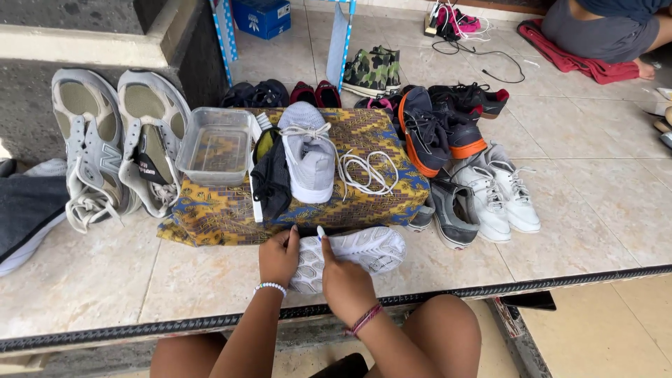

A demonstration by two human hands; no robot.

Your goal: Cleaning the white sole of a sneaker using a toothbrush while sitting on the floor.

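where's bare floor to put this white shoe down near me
Bare tile lies left of the hands, between the patterned cloth and the metal floor strip, and right of the white shoe, below the white sneaker pair. It is crowded on the cloth and behind it, where shoes cluster.

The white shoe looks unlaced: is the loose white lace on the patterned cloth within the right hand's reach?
Probably yes: the loose white lace lies open on the patterned cloth, just beyond the right hand, though that hand now grips the white shoe.
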